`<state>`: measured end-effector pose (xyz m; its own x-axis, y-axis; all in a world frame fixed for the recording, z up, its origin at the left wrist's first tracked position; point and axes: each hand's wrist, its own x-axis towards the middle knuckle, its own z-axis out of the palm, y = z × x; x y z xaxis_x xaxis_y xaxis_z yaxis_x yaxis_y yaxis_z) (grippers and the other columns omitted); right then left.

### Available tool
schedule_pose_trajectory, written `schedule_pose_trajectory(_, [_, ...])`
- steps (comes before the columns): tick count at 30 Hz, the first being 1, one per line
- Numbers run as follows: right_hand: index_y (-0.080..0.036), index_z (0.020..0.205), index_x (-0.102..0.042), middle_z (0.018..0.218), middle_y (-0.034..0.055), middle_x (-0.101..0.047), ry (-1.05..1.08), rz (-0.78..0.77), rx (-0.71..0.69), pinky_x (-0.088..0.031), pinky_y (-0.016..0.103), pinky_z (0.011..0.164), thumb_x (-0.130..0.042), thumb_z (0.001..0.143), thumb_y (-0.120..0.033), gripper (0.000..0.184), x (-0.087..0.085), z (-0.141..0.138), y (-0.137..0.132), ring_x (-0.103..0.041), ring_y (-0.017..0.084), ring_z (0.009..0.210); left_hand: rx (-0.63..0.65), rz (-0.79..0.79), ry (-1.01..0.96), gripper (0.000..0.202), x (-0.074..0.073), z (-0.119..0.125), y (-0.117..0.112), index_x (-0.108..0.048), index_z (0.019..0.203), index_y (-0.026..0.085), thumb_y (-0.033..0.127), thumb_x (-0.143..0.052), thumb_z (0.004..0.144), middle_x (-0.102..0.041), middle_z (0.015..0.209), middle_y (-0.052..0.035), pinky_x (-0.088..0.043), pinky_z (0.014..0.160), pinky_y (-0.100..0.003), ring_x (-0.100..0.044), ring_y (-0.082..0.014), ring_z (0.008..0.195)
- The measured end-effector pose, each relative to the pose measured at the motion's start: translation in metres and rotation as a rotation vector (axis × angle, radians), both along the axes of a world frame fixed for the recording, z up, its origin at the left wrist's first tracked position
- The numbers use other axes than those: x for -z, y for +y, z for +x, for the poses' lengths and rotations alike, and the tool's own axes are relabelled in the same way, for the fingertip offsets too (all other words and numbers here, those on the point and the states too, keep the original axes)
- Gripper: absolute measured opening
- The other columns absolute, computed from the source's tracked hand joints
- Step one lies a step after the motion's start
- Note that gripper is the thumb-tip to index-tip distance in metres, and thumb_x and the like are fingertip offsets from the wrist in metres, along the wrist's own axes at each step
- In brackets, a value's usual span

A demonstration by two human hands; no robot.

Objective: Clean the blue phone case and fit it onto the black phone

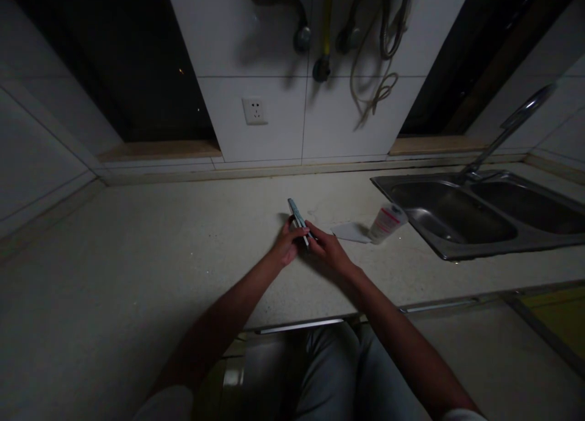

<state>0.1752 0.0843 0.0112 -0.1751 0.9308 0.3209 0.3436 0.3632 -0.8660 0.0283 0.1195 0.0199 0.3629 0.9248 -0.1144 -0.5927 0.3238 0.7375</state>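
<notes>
Above the counter, in the middle of the head view, both hands hold a thin, phone-shaped slab (297, 214). It is tilted and seen nearly edge-on, with pale blue and dark along it. My left hand (289, 239) is closed around its lower left side, thumb across the near end. From the right, my right hand (325, 244) grips the same slab near its lower end. The fingers hide part of it, and dim light blurs its details. A flat white piece (351, 231) lies just right of my right hand, beside a white tube (386, 223) with pink print.
A pale counter (150, 250) runs along the tiled wall. To the right is a steel double sink (448, 220) with a curved faucet (512, 122). A wall socket (255, 111) and hanging hoses (386, 19) are behind. My legs (338, 372) are below the counter's front edge.
</notes>
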Motion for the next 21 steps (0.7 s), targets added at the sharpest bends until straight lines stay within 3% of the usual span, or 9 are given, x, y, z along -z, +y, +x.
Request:
schedule_pose_trajectory(4, [-0.019, 0.144, -0.056, 0.108, 0.0071, -0.075, -0.051, 0.051, -0.042, -0.053, 0.036, 0.084, -0.054, 0.09, -0.036, 0.056, 0.004, 0.004, 0.002, -0.068, 0.023, 0.089, 0.01, -0.027, 0.002, 0.066, -0.001, -0.002, 0.001, -0.051, 0.109, 0.025, 0.017, -0.088, 0.054, -0.061, 0.082, 0.0059, -0.054, 0.073, -0.031, -0.063, -0.0137, 0.074])
schedule_pose_trajectory(11, [-0.022, 0.154, -0.041, 0.136, 0.0116, -0.064, -0.127, 0.083, -0.127, -0.05, 0.041, 0.097, -0.053, 0.086, -0.021, 0.07, 0.006, 0.004, -0.001, -0.064, 0.024, 0.107, 0.021, -0.052, -0.001, 0.057, 0.004, -0.005, 0.005, -0.054, 0.101, 0.024, 0.019, -0.087, 0.054, -0.061, 0.08, 0.0052, -0.053, 0.069, -0.029, -0.063, -0.0142, 0.072])
schedule_pose_trajectory(16, [-0.021, 0.159, -0.028, 0.144, 0.0143, -0.058, -0.179, 0.036, -0.197, -0.052, 0.043, 0.096, -0.054, 0.082, -0.019, 0.081, 0.001, 0.003, -0.001, -0.066, 0.025, 0.105, 0.081, -0.08, 0.035, 0.05, 0.01, -0.009, 0.009, -0.06, 0.102, 0.022, 0.021, -0.086, 0.059, -0.068, 0.088, -0.001, -0.055, 0.08, -0.035, -0.068, -0.0197, 0.085])
schedule_pose_trajectory(21, [-0.027, 0.158, -0.032, 0.151, 0.0109, -0.053, -0.171, 0.057, -0.16, -0.047, 0.047, 0.106, -0.053, 0.085, -0.021, 0.077, 0.003, -0.002, 0.001, -0.059, 0.027, 0.125, 0.125, -0.094, 0.041, 0.039, 0.013, -0.013, 0.013, -0.063, 0.098, 0.02, 0.023, -0.083, 0.064, -0.07, 0.089, -0.0047, -0.055, 0.085, -0.037, -0.069, -0.0217, 0.089])
